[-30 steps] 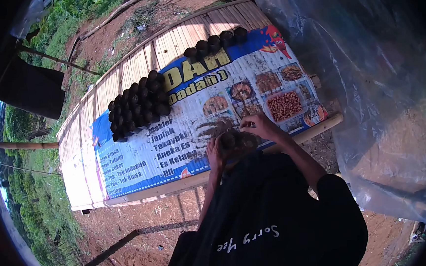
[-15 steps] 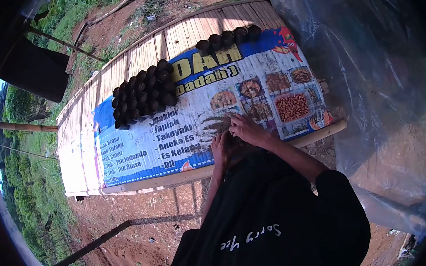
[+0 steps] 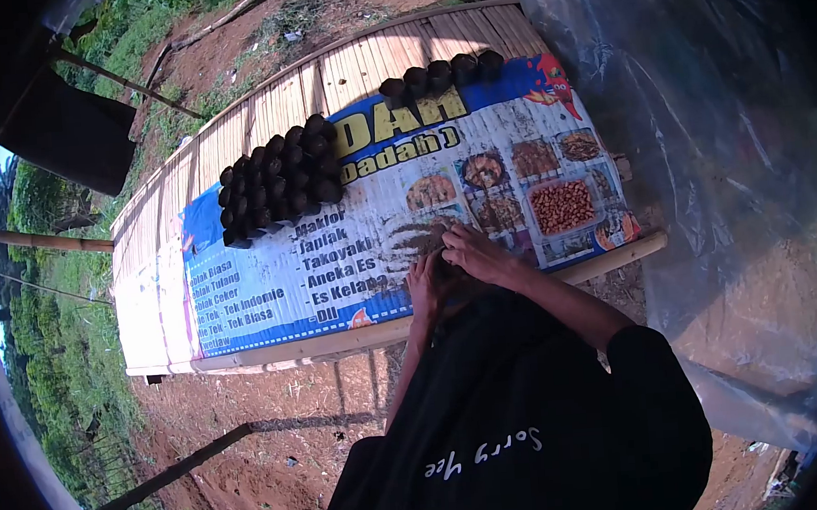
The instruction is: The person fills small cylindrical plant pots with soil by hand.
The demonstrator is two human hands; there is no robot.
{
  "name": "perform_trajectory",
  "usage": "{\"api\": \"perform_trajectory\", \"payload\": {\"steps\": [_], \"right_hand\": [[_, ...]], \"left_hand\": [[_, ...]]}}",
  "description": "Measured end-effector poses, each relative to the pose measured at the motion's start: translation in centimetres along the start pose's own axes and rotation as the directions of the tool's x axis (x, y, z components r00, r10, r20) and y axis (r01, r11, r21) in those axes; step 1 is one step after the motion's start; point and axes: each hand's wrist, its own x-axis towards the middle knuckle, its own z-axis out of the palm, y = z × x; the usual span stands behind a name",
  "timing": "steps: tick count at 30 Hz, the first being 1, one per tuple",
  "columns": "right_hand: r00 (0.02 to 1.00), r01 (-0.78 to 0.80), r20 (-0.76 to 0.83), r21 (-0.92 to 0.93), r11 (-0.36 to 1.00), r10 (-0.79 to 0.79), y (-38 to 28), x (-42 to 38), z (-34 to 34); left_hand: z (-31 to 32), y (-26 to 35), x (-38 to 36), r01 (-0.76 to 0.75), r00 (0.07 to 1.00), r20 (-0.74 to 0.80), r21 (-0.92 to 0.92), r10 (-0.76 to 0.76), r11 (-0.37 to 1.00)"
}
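My left hand [image 3: 424,284] and my right hand [image 3: 470,253] are close together at the table's near edge. Between them is a small dark object [image 3: 445,269], mostly hidden by the fingers, which both hands hold. Loose dark soil [image 3: 419,237] is smeared on the printed banner [image 3: 367,196] just beyond my hands. A block of several black pots [image 3: 276,184] stands on the banner to the left. Farther back, a short row of black pots [image 3: 440,77] runs along the banner's blue border.
The banner lies on a slatted bamboo table [image 3: 321,81]. Clear plastic sheeting [image 3: 705,158] hangs at the right. A bamboo pole [image 3: 43,244] and a dark cloth [image 3: 68,132] are at the left. A dark pole [image 3: 173,473] crosses below the table.
The view has shifted very slightly. My hands stay in nearly the same place around the dark object, with only a small movement of the fingers.
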Motion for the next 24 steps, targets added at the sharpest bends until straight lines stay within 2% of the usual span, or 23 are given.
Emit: {"api": "perform_trajectory", "payload": {"steps": [5, 7, 8, 10, 11, 13, 14, 15, 17, 18, 20, 24], "right_hand": [[0.998, 0.060, -0.002, -0.082, 0.995, -0.060, 0.3, 0.1, 1.0], [0.993, -0.081, 0.096, 0.110, 0.991, 0.071, 1.1, -0.4, 1.4], [0.993, -0.078, 0.095, 0.107, 0.991, 0.068, 1.5, -0.6, 1.6], [0.957, -0.245, -0.029, 0.450, 0.859, 0.288, 1.8, -0.7, 1.4], [0.958, -0.244, -0.026, 0.449, 0.860, 0.285, 2.0, -0.8, 1.4], [0.817, -0.464, 0.043, 0.642, 0.610, 0.575, 2.1, -0.7, 1.0], [0.767, -0.525, 0.086, 0.654, 0.544, 0.636, 2.3, -0.9, 1.1], [0.769, -0.523, 0.084, 0.654, 0.546, 0.634, 2.7, -1.2, 2.0], [0.740, -0.537, 0.150, 0.719, 0.441, 0.656, 3.4, -1.9, 4.1], [0.743, -0.534, 0.148, 0.719, 0.445, 0.653, 3.3, -2.0, 4.2], [0.687, -0.653, 0.391, 0.701, 0.286, 0.613, 3.3, -2.1, 4.4], [0.697, -0.646, 0.416, 0.717, 0.261, 0.584, 2.9, -2.0, 4.7]], "left_hand": [[0.0, -0.2, -0.1, -0.007, 1.000, -0.011, -0.044, 0.007, 0.999], [-0.4, 0.1, 0.0, -0.006, 1.000, -0.003, -0.051, 0.006, 0.999], [-0.5, 0.3, 0.1, 0.000, 1.000, 0.006, -0.036, 0.000, 0.999], [-0.5, 0.3, -0.1, 0.012, 1.000, 0.015, -0.024, -0.011, 1.000], [-0.5, 0.3, -0.2, 0.005, 1.000, 0.013, -0.011, -0.004, 1.000], [-0.4, 0.1, -0.4, 0.000, 1.000, 0.008, 0.000, 0.000, 1.000], [-0.3, 0.1, -0.4, -0.005, 1.000, 0.002, -0.003, 0.005, 1.000], [-0.3, 0.0, -0.4, -0.012, 1.000, -0.005, -0.005, 0.012, 1.000], [-0.4, 0.0, -0.4, -0.009, 1.000, -0.005, -0.005, 0.009, 1.000], [-0.4, 0.0, -0.4, -0.005, 1.000, 0.000, -0.005, 0.005, 1.000], [-0.3, 0.0, -0.3, 0.000, 1.000, 0.003, 0.004, 0.000, 1.000], [-0.4, 0.1, -0.4, -0.008, 1.000, 0.000, 0.005, 0.008, 1.000]]}}
